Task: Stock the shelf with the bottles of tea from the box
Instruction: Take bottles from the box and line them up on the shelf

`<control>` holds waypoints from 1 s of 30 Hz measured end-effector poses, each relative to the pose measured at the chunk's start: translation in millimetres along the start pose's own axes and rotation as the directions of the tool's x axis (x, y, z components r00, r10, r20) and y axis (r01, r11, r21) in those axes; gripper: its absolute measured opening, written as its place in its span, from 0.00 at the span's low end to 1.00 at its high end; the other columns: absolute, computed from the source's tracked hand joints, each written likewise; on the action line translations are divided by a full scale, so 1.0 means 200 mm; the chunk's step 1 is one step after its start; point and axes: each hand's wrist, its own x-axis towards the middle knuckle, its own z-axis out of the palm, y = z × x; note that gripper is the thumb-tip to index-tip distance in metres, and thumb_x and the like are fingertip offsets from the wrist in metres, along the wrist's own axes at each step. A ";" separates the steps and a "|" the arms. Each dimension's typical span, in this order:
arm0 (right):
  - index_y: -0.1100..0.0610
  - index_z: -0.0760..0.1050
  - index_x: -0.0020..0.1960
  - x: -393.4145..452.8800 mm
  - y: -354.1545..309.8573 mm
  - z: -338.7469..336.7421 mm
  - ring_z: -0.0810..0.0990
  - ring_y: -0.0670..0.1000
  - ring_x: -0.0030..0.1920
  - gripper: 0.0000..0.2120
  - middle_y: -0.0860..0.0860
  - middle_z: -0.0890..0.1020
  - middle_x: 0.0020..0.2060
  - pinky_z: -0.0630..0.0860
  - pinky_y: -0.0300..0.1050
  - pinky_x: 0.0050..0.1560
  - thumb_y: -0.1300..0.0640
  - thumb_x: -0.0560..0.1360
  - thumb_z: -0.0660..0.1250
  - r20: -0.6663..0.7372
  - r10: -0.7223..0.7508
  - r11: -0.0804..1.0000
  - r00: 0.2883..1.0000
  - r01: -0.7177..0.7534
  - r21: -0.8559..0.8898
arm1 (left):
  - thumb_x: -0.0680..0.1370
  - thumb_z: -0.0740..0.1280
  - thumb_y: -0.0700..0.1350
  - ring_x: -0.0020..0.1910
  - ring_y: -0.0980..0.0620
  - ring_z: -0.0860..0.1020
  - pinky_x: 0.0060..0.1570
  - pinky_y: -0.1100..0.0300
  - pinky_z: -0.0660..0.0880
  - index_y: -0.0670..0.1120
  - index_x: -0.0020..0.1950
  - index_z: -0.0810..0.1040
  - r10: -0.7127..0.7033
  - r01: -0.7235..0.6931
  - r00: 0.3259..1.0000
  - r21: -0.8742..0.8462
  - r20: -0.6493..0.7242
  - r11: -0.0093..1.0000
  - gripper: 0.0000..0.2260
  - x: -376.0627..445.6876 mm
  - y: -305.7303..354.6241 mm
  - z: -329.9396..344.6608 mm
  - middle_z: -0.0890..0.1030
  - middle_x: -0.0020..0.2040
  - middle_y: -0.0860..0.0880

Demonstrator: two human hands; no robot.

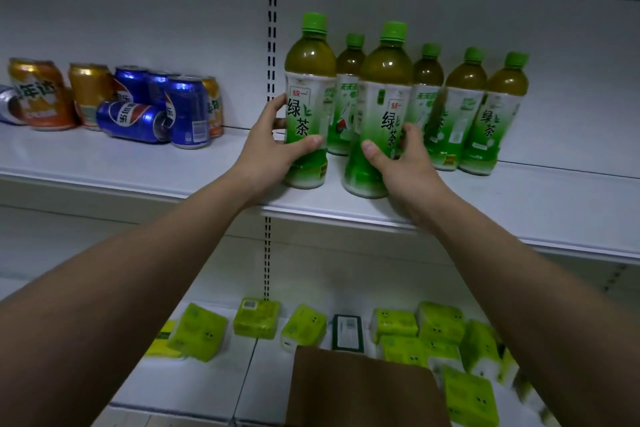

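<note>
Several green-capped bottles of green tea stand on the white shelf [207, 180]. My left hand [273, 146] grips the lower body of the leftmost front bottle [308, 94], which stands upright near the shelf's front edge. My right hand [398, 163] holds a second front bottle [384, 97], tilted slightly with its base close to the edge. Behind and to the right stand more tea bottles [485, 107] in a row. The brown cardboard box [363, 392] shows at the bottom of the view, its inside hidden.
Orange and blue soda cans [145, 104] crowd the shelf's left part, one blue can lying on its side. A slotted upright [272, 28] divides the back panel. On the lower shelf lie green tissue packs [436, 333] and a dark packet [347, 331].
</note>
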 end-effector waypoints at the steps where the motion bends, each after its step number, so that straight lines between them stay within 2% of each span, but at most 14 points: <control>1: 0.54 0.58 0.74 0.04 -0.01 0.00 0.73 0.45 0.59 0.30 0.48 0.74 0.65 0.70 0.40 0.61 0.56 0.77 0.68 0.016 -0.002 0.999 1.000 0.003 -0.054 | 0.74 0.72 0.43 0.45 0.64 0.77 0.35 0.73 0.75 0.55 0.75 0.60 -0.001 0.001 1.000 -0.005 -0.002 1.000 0.34 0.03 -0.02 0.00 0.72 0.53 0.57; 5: 0.53 0.59 0.73 0.17 -0.02 0.03 0.70 0.44 0.61 0.29 0.49 0.73 0.68 0.67 0.41 0.62 0.57 0.76 0.68 0.067 0.001 0.984 0.998 0.011 -0.176 | 0.74 0.72 0.43 0.46 0.66 0.74 0.33 0.75 0.74 0.56 0.74 0.60 -0.001 0.002 1.000 0.007 -0.025 1.000 0.33 0.14 -0.08 0.03 0.72 0.55 0.56; 7: 0.54 0.59 0.72 0.23 0.00 0.07 0.71 0.48 0.66 0.28 0.50 0.72 0.69 0.67 0.44 0.65 0.57 0.77 0.67 0.056 -0.010 0.976 0.998 0.022 -0.218 | 0.75 0.71 0.43 0.49 0.64 0.75 0.38 0.74 0.74 0.55 0.74 0.60 0.006 -0.005 1.000 0.025 -0.028 1.000 0.32 0.20 -0.11 0.04 0.73 0.61 0.51; 10: 0.55 0.57 0.70 0.33 0.04 0.16 0.69 0.54 0.70 0.26 0.51 0.70 0.70 0.65 0.51 0.71 0.56 0.77 0.66 0.023 -0.019 0.964 1.000 0.024 -0.265 | 0.76 0.70 0.43 0.59 0.56 0.73 0.47 0.67 0.74 0.54 0.75 0.59 0.009 -0.008 1.000 0.057 -0.018 0.998 0.32 0.27 -0.14 0.07 0.72 0.67 0.49; 14: 0.55 0.57 0.71 0.43 0.11 0.25 0.65 0.59 0.71 0.29 0.54 0.68 0.70 0.63 0.61 0.72 0.51 0.76 0.67 -0.075 -0.037 0.945 0.996 0.011 -0.325 | 0.77 0.67 0.39 0.64 0.51 0.75 0.62 0.52 0.75 0.54 0.73 0.61 0.043 -0.040 0.998 0.045 -0.053 0.998 0.27 0.32 -0.17 0.11 0.75 0.61 0.54; 17: 0.55 0.56 0.75 0.45 0.14 0.29 0.60 0.59 0.74 0.33 0.55 0.64 0.72 0.58 0.58 0.75 0.50 0.76 0.67 -0.160 -0.055 0.941 0.986 -0.003 -0.337 | 0.78 0.66 0.40 0.64 0.50 0.76 0.63 0.49 0.76 0.56 0.74 0.59 0.022 -0.021 0.998 0.033 -0.051 0.999 0.29 0.33 -0.20 0.11 0.75 0.64 0.52; 19: 0.55 0.55 0.76 0.44 0.17 0.29 0.59 0.58 0.74 0.35 0.55 0.63 0.72 0.57 0.55 0.75 0.52 0.75 0.68 -0.177 -0.081 0.953 0.981 0.024 -0.303 | 0.75 0.69 0.45 0.63 0.49 0.76 0.62 0.48 0.76 0.59 0.74 0.59 -0.006 0.010 0.998 0.066 -0.070 0.998 0.32 0.33 -0.20 0.11 0.75 0.65 0.49; 21: 0.55 0.53 0.76 0.43 0.18 0.28 0.60 0.56 0.74 0.39 0.54 0.64 0.71 0.57 0.54 0.76 0.56 0.72 0.71 -0.132 -0.084 0.955 0.988 0.042 -0.292 | 0.64 0.74 0.51 0.62 0.46 0.76 0.61 0.44 0.76 0.63 0.73 0.57 -0.017 0.030 0.995 0.131 -0.101 0.991 0.42 0.35 -0.24 0.11 0.75 0.63 0.48; 22: 0.54 0.52 0.76 0.43 0.19 0.28 0.61 0.56 0.73 0.42 0.53 0.64 0.70 0.58 0.54 0.75 0.58 0.70 0.72 -0.101 -0.081 0.955 0.992 0.048 -0.292 | 0.59 0.75 0.51 0.62 0.46 0.75 0.61 0.43 0.75 0.64 0.72 0.56 -0.018 0.033 0.995 0.157 -0.100 0.987 0.46 0.36 -0.26 0.11 0.75 0.62 0.48; 24: 0.54 0.52 0.76 0.42 0.19 0.26 0.63 0.56 0.72 0.45 0.53 0.64 0.69 0.60 0.55 0.74 0.59 0.66 0.72 -0.068 -0.081 0.953 0.994 0.057 -0.296 | 0.55 0.75 0.48 0.62 0.45 0.74 0.61 0.42 0.74 0.63 0.70 0.57 -0.011 0.027 0.996 0.184 -0.087 0.983 0.48 0.38 -0.28 0.11 0.76 0.62 0.49; 27: 0.55 0.53 0.76 0.41 0.20 0.26 0.64 0.55 0.71 0.44 0.53 0.65 0.69 0.61 0.53 0.74 0.61 0.67 0.73 -0.071 -0.109 0.942 0.991 0.080 -0.326 | 0.56 0.75 0.45 0.62 0.46 0.75 0.61 0.44 0.75 0.61 0.70 0.57 0.014 -0.002 0.998 0.181 -0.068 0.983 0.47 0.34 -0.24 0.11 0.76 0.62 0.50; 30: 0.55 0.54 0.76 0.42 0.22 0.26 0.64 0.56 0.71 0.43 0.54 0.65 0.70 0.60 0.53 0.75 0.61 0.69 0.74 -0.098 -0.147 0.918 0.984 0.099 -0.384 | 0.61 0.76 0.38 0.60 0.48 0.77 0.60 0.45 0.76 0.56 0.73 0.57 0.021 -0.013 0.999 0.166 -0.045 0.986 0.45 0.31 -0.22 0.11 0.77 0.62 0.50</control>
